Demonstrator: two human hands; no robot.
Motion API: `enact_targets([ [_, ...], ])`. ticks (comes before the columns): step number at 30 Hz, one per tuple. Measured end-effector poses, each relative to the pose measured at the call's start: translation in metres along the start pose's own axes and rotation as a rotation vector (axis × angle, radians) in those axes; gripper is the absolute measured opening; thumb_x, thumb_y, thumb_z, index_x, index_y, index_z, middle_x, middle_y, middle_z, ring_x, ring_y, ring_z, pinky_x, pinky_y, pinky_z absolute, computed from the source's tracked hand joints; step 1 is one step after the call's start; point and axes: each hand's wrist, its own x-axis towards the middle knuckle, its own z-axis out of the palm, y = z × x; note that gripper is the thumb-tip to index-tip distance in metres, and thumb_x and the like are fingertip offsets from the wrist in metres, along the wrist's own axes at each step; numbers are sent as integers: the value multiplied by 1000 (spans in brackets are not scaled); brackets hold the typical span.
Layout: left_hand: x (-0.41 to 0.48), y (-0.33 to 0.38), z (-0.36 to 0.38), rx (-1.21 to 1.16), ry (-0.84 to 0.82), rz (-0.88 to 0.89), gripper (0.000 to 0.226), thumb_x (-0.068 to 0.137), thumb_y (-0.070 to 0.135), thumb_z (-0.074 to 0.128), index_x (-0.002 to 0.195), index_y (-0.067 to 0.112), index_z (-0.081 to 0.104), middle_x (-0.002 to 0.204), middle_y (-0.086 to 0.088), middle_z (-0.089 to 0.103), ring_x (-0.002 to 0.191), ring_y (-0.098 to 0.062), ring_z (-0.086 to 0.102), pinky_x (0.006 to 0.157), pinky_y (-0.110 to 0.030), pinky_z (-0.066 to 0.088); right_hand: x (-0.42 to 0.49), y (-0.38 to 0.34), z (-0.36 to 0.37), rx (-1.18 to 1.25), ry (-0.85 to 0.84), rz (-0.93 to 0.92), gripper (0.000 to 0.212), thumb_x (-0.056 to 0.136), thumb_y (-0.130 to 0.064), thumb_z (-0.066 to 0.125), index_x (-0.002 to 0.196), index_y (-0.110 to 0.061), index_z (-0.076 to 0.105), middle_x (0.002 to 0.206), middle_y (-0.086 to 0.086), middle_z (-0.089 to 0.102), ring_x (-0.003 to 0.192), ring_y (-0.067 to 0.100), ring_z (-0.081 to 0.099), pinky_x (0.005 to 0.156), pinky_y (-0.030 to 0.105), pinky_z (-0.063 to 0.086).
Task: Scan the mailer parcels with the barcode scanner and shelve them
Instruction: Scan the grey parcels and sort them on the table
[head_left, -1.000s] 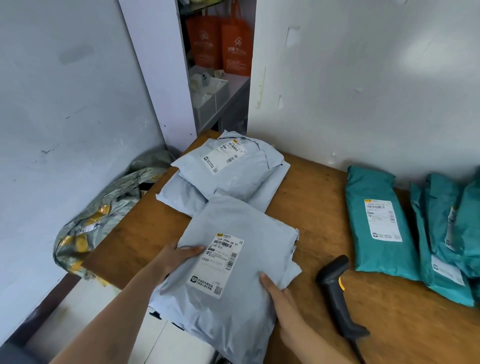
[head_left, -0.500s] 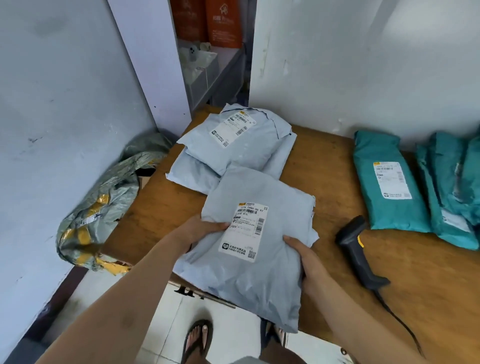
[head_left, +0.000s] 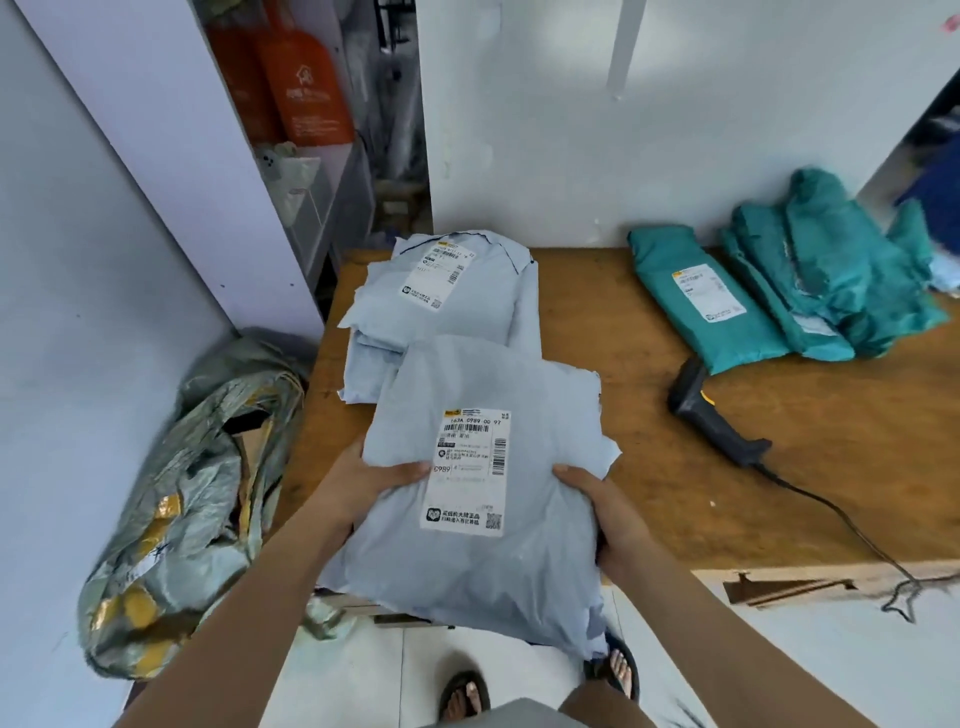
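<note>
Both hands hold one grey mailer (head_left: 483, 384) over the near edge of the bench (head_left: 623, 415), its near half hanging past that edge above the floor. The left hand (head_left: 363, 480) grips the left side with the thumb laid on top, and the right hand (head_left: 610, 514) grips the right side the same way (the fingers beneath are hidden). The mailer's long axis runs near to far, and the label (head_left: 470, 470) faces up with its main barcode at the far end.

The scanner (head_left: 711, 421) lies on the bench to the right, well apart from the right hand, which is the nearer one. Its head points far-left and its handle near-right, with the cable (head_left: 841, 514) trailing off the near edge.

My guess is that the right hand would let go and reach right for the handle. Bare bench lies between them. At the far left corner sits a grey stack (head_left: 483, 301), just touching the held mailer, and teal mailers (head_left: 727, 312) line the far right.
</note>
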Motion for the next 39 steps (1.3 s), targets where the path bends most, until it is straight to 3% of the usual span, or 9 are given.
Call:
enact_targets([
  [5, -13, 20, -55, -28, 116, 83, 93, 34, 32, 93, 118, 12, 60, 113, -8, 67, 103, -28, 63, 91, -45, 51, 3, -1, 52, -43, -153, -42, 63, 66, -28, 85, 123, -16, 61, 113, 5, 73, 106, 27, 68, 95, 44, 53],
  [7, -19, 23, -74, -28, 142, 121, 71, 54, 21, 91, 116, 10, 60, 108, -6, 68, 97, -25, 64, 80, -38, 53, 7, -2, 70, -61, -233, -38, 53, 74, -19, 78, 123, -12, 61, 113, 5, 73, 105, 24, 69, 91, 38, 55],
  [9, -21, 24, -90, -44, 109, 132, 71, 40, 32, 94, 103, 15, 65, 94, -2, 74, 84, -20, 70, 65, -31, 56, 13, 1, 85, -110, -293, -29, 47, 80, -9, 73, 124, -10, 60, 112, 3, 74, 100, 19, 70, 81, 27, 55],
  [12, -12, 4, -116, 11, 182, 34, 48, 55, 29, 90, 94, 20, 63, 95, -4, 71, 83, -19, 66, 66, -33, 53, 21, 14, 102, -329, -320, 44, 64, 82, -8, 72, 140, -14, 45, 130, -3, 63, 105, 10, 62, 86, 20, 47],
  [17, 31, -51, -154, 214, 185, 46, 94, 40, 54, 88, 122, 22, 55, 118, -3, 67, 110, -29, 61, 95, -53, 49, 32, 30, 112, -559, -310, 157, 77, 85, -20, 70, 150, -22, 30, 146, 0, 45, 121, 19, 47, 97, 34, 40],
  [26, 32, -11, -148, 374, 115, -331, 70, 60, 39, 87, 114, 22, 45, 113, -5, 60, 106, -29, 56, 80, -39, 45, 41, -10, 71, -707, -150, 151, 28, 90, -20, 64, 117, -16, 55, 111, 4, 65, 103, 19, 63, 95, 36, 52],
  [28, 51, 5, -149, 265, 288, -207, 55, 68, 28, 81, 109, 6, 50, 103, -12, 58, 98, -31, 54, 78, -37, 45, 45, -30, 52, -701, -118, 115, 26, 92, -21, 63, 115, -15, 54, 107, 4, 67, 99, 19, 66, 91, 35, 53],
  [31, 89, 34, -137, 221, 563, 77, 84, 58, 34, 81, 129, 6, 47, 122, -11, 57, 109, -37, 57, 92, -47, 48, 56, -64, 30, -662, -121, 68, 39, 92, -24, 63, 128, -15, 51, 109, 5, 68, 95, 19, 71, 82, 32, 55],
  [39, 120, 98, -17, 342, 537, 129, 52, 85, 24, 65, 128, 4, 44, 112, -18, 59, 95, -31, 57, 83, -41, 47, 88, -158, 13, -750, -201, -28, 20, 95, -22, 58, 114, -19, 56, 108, 6, 68, 96, 22, 70, 92, 37, 53],
])
